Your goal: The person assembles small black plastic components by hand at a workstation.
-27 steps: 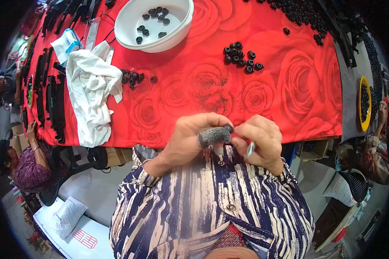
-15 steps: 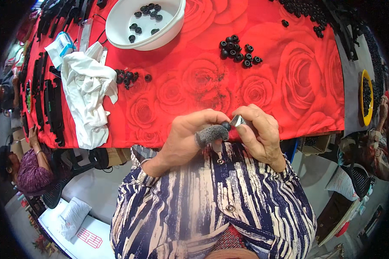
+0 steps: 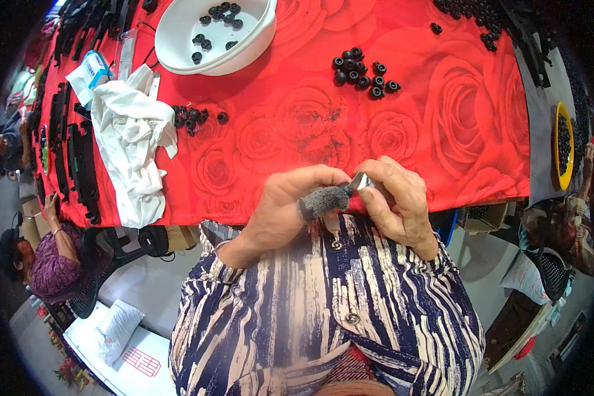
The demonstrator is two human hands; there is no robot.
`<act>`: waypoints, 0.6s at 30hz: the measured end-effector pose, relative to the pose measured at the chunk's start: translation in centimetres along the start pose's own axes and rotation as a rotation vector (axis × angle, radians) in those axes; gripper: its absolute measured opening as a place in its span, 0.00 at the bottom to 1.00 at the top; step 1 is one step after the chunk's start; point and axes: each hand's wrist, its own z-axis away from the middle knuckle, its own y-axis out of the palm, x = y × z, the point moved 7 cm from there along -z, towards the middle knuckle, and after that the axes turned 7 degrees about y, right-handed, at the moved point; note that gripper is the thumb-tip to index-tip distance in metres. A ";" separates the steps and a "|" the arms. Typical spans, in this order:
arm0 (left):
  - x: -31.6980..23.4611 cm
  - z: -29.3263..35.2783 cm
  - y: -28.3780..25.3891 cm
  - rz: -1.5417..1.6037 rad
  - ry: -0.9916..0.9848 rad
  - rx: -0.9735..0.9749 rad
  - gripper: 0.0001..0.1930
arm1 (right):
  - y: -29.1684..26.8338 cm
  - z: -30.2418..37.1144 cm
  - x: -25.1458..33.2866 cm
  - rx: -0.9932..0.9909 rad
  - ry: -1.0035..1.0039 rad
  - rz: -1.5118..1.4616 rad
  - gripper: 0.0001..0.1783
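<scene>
Near the table's front edge, my left hand [image 3: 270, 204] pinches a small black round part [image 3: 347, 190] between thumb and forefinger. A grey knitted sleeve [image 3: 323, 202] covers that forefinger. My right hand [image 3: 400, 201] grips a small shiny metal blade [image 3: 360, 181], whose end meets the black part. Fingers hide most of the part and the blade's full shape. Beyond my hands, black crumbs [image 3: 336, 142] are scattered on the red rose-patterned tablecloth [image 3: 257, 171]. A cluster of black round parts with holes [image 3: 360, 80] lies farther off.
A white bowl [image 3: 262, 43] with several black parts stands at the far left, beside a white cloth [image 3: 132, 142] and a small black pile [image 3: 193, 120]. Black strips [image 3: 79, 165] line the left edge. A yellow tray [image 3: 562, 148] sits right. People work at both sides.
The blade has tilted slightly and now covers more of the black part. Both hands stay in nearly the same place; the view has shifted a little.
</scene>
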 end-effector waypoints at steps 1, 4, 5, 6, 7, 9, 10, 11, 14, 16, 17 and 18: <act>0.1 0.0 0.0 0.004 -0.012 -0.005 0.11 | 0.0 0.0 -0.1 0.000 0.004 -0.002 0.11; 0.5 -0.1 -0.2 0.017 -0.028 0.010 0.11 | 0.0 0.0 -0.4 0.023 0.007 -0.009 0.11; 0.6 -0.1 -0.2 0.028 -0.028 0.032 0.11 | -0.1 -0.1 -0.3 0.026 -0.013 -0.009 0.11; 0.7 -0.1 -0.2 0.030 -0.033 0.031 0.11 | 0.0 -0.1 -0.3 0.030 -0.031 -0.007 0.11; 0.8 -0.1 -0.3 0.031 -0.037 0.023 0.11 | 0.1 -0.2 -0.6 0.030 -0.026 -0.009 0.11; 1.0 -0.1 -0.4 0.031 -0.045 0.012 0.11 | 0.0 -0.1 -0.6 -0.016 -0.088 -0.019 0.10; 1.2 -0.1 -0.5 0.022 -0.054 0.011 0.11 | 0.0 -0.2 -0.7 -0.015 -0.086 -0.021 0.10; 1.3 -0.1 -0.6 0.012 -0.063 0.010 0.11 | -0.1 -0.2 -0.8 -0.003 -0.093 -0.014 0.10; 1.4 -0.2 -0.5 0.064 -0.047 0.020 0.11 | -0.1 -0.3 -0.9 0.035 -0.104 -0.005 0.11; 1.5 -0.1 -0.6 0.053 -0.083 0.012 0.12 | 0.0 -0.3 -1.0 0.060 -0.107 -0.007 0.11; 1.7 -0.1 -0.7 0.041 -0.117 0.006 0.12 | 0.0 -0.4 -1.1 0.064 -0.107 -0.020 0.11; 1.8 -0.2 -0.7 0.041 -0.120 0.004 0.12 | 0.0 -0.4 -1.2 0.068 -0.108 -0.034 0.10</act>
